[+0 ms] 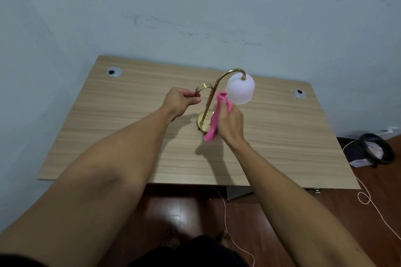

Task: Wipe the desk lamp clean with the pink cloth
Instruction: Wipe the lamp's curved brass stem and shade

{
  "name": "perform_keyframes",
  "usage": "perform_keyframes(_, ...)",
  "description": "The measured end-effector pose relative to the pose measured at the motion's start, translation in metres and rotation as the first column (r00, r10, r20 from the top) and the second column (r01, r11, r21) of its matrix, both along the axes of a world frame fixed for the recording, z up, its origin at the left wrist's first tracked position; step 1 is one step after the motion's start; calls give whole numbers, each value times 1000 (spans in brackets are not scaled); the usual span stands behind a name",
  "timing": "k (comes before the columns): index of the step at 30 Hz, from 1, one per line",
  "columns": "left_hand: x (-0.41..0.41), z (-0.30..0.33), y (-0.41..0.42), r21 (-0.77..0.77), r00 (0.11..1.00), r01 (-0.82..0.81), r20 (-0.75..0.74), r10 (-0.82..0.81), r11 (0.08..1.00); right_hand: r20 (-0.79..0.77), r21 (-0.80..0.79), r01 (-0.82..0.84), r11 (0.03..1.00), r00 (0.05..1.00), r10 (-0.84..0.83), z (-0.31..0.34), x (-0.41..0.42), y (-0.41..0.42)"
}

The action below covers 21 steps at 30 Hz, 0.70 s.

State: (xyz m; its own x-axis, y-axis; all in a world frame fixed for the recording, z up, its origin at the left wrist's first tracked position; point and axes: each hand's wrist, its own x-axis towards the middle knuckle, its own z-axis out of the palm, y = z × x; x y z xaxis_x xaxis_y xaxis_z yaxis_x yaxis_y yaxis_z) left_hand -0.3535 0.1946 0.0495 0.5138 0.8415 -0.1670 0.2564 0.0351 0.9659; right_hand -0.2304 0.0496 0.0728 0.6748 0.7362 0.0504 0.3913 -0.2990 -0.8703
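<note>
A brass desk lamp [209, 102] stands near the middle of the wooden desk [130, 136]. It has a curved gold arm, a round base and a frosted white shade [240, 89] hanging to the right. My left hand [181, 99] grips the lamp's curved brass handle on the left side. My right hand [230, 123] holds the pink cloth [217, 117] bunched up, pressed against the stem just below the shade. The cloth's loose end hangs down over the base.
Two round cable grommets [114, 71] [300, 93] sit in the desk's back corners. The desk backs against a pale wall. A dark mesh bin [368, 149] stands on the floor at right, with a thin cord [368, 197] trailing across the wooden floor.
</note>
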Motion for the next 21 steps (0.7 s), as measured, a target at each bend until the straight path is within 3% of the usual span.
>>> perform_keyframes(2, 0, 1, 0, -5, 1000, 13, 3, -13, 1000, -340, -87, 272, 958, 896, -285, -5, 10, -6)
perform_keyframes(3, 0, 1, 1, -10, 1000, 21, 4, -21, 1000, -434, -83, 351, 933, 830, -351, -5, 11, -9)
perform_keyframes(4, 0, 0, 2, -12, 1000, 27, 5, -27, 1000, -434, -48, 378, 924, 826, -361, -4, 10, -11)
perform_keyframes(6, 1, 0, 3, -15, 999, 34, -4, -34, 999, -242, 123, 326, 937, 926, -290, 2, 2, -13)
perform_keyframes(8, 2, 3, 2, -6, 999, 43, -21, -43, 999, 18, 286, 85, 955, 995, -94, 8, -9, -11)
perform_keyframes(9, 3, 4, 1, 5, 999, 43, -22, -43, 999, 147, 314, -77, 946, 989, 32, 9, -11, -6)
perform_keyframes(11, 5, 4, 0, 23, 999, 48, -17, -48, 999, 344, 220, -309, 925, 912, 223, 6, -13, 8)
perform_keyframes(14, 6, 6, -1, 47, 998, 62, -21, -61, 997, 496, 81, -433, 898, 799, 341, -1, -11, 24)
perform_keyframes(16, 5, 5, 0, 50, 998, 62, -20, -61, 997, 446, 129, -419, 899, 834, 325, -7, -9, 21)
perform_keyframes(18, 4, 3, 1, 48, 998, 51, -27, -50, 998, 259, 196, -302, 933, 933, 248, -6, -10, 7)
perform_keyframes(21, 2, 3, 3, 45, 998, 55, -37, -53, 997, 1, -6, -87, 996, 996, 87, -17, 1, -11)
